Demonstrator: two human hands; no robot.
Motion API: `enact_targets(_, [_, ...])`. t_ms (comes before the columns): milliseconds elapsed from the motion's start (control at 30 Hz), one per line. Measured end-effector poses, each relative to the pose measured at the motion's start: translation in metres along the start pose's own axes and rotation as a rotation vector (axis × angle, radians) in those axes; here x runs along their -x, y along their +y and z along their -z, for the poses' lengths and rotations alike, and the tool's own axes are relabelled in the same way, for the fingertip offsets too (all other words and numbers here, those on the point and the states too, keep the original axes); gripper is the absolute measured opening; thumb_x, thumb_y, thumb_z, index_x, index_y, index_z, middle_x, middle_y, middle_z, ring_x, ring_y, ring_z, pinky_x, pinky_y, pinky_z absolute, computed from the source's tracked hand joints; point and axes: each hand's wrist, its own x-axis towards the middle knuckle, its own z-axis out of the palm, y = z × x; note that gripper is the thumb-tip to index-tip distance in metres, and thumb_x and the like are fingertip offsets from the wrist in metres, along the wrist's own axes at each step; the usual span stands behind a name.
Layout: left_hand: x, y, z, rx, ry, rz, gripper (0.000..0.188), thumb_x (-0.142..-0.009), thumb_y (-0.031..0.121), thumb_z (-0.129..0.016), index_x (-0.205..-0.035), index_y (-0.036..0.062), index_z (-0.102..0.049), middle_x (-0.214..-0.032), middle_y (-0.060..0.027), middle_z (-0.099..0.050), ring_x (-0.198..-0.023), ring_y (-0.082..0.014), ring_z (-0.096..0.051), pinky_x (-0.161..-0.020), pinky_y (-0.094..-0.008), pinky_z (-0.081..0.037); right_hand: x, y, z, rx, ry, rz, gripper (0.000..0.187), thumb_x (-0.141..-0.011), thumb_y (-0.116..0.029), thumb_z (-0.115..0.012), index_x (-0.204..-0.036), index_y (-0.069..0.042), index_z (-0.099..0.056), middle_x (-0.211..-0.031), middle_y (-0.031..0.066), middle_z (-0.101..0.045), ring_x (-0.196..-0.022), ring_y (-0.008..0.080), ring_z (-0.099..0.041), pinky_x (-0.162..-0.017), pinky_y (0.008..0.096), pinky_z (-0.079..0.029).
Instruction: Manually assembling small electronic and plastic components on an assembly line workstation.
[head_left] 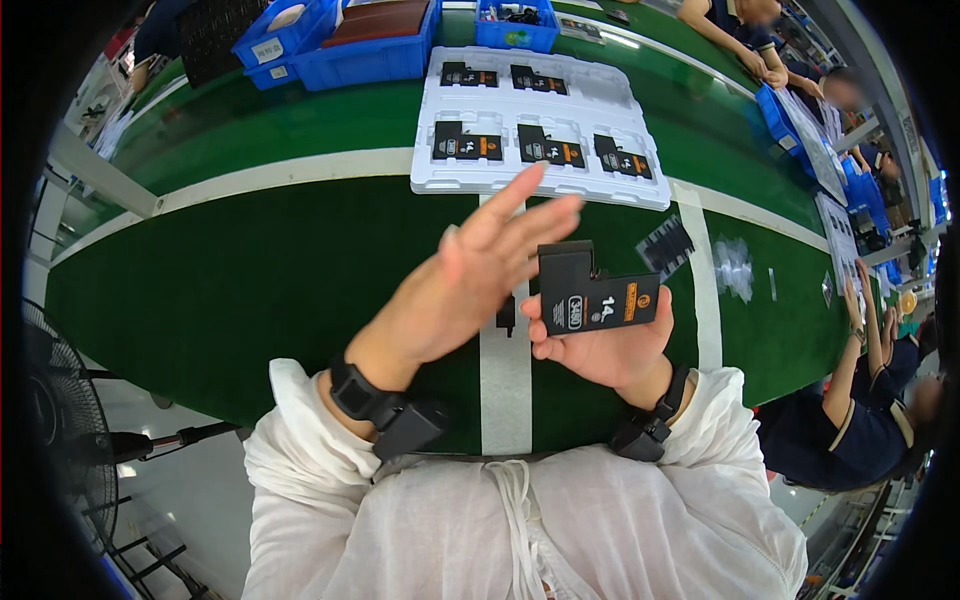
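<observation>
My right hand [622, 358] holds a black L-shaped phone battery [580, 300] by its lower and side edges, its printed face turned up toward me. Beside it, my left hand [450, 285] hovers with fingers stretched out and slightly blurred; nothing shows in it. Its fingertips are near the battery's upper left corner, and I cannot tell whether they touch. Beyond both hands lies a white plastic tray [600, 88] with several similar batteries [467, 145] in its pockets. A small black piece [507, 318] sits on the table between my hands, partly hidden.
A sheet of dark strips [665, 247] and crumpled clear plastic [733, 270] lie right of my hands on the green mat [250, 270]. Blue bins [375, 55] stand at the far side. Co-workers [850, 410] sit at the right; a fan [65, 420] stands left.
</observation>
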Motion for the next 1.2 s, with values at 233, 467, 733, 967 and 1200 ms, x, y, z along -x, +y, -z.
enact_targets(233, [0.040, 0.015, 0.033, -1.592, -0.151, 0.250, 0.053, -0.082, 0.021, -0.060, -0.130, 0.0086, -0.041, -0.138, -0.0185, -0.029, -0.131, -0.0318, -0.023, -0.106, -0.0464, -0.015, 0.010, -0.027, -0.010, 1.073, 0.374, 0.013, 0.052, -0.073, -0.033, -0.068, -0.112, -0.003, -0.051, -0.124, 0.0226, -0.046, -0.110, 0.0312, -0.049, -0.088, 0.0388, -0.042])
enact_targets(467, [0.047, 0.000, 0.023, -1.737, -0.078, 0.285, 0.049, -0.084, 0.026, -0.057, -0.130, 0.0225, -0.043, -0.141, -0.0213, -0.019, -0.133, -0.0352, -0.013, -0.105, -0.0514, -0.007, 0.022, -0.027, -0.015, 2.126, -0.003, -0.013, 0.059, -0.060, -0.026, -0.074, -0.114, -0.007, -0.057, -0.123, 0.0148, -0.048, -0.104, 0.0322, -0.047, -0.089, 0.0406, -0.037])
enact_targets(733, [0.045, -0.001, 0.019, -1.782, -0.070, 0.321, 0.049, -0.082, 0.028, -0.058, -0.129, 0.0253, -0.045, -0.141, -0.0218, -0.017, -0.133, -0.0356, -0.013, -0.104, -0.0547, -0.006, 0.010, -0.024, -0.013, 2.119, -0.035, -0.030, 0.059, -0.057, -0.027, -0.074, -0.111, -0.009, -0.059, -0.115, 0.0145, -0.049, -0.101, 0.0322, -0.046, -0.085, 0.0421, -0.036])
enact_targets(967, [0.045, 0.000, 0.018, -1.754, -0.064, 0.353, 0.051, -0.081, 0.026, -0.061, -0.129, 0.0254, -0.045, -0.141, -0.0221, -0.019, -0.133, -0.0361, -0.014, -0.104, -0.0552, -0.008, 0.008, -0.024, -0.015, 2.153, -0.032, -0.054, 0.057, -0.057, -0.027, -0.073, -0.109, -0.009, -0.060, -0.114, 0.0147, -0.049, -0.099, 0.0312, -0.047, -0.083, 0.0413, -0.035])
enact_targets(1200, [0.042, 0.001, 0.018, -1.755, -0.063, 0.339, 0.051, -0.079, 0.026, -0.062, -0.128, 0.0250, -0.046, -0.140, -0.0228, -0.020, -0.132, -0.0367, -0.016, -0.103, -0.0561, -0.010, 0.007, -0.025, -0.014, 2.143, -0.015, -0.076, 0.058, -0.056, -0.027, -0.073, -0.109, -0.009, -0.060, -0.115, 0.0142, -0.049, -0.099, 0.0298, -0.048, -0.083, 0.0420, -0.034])
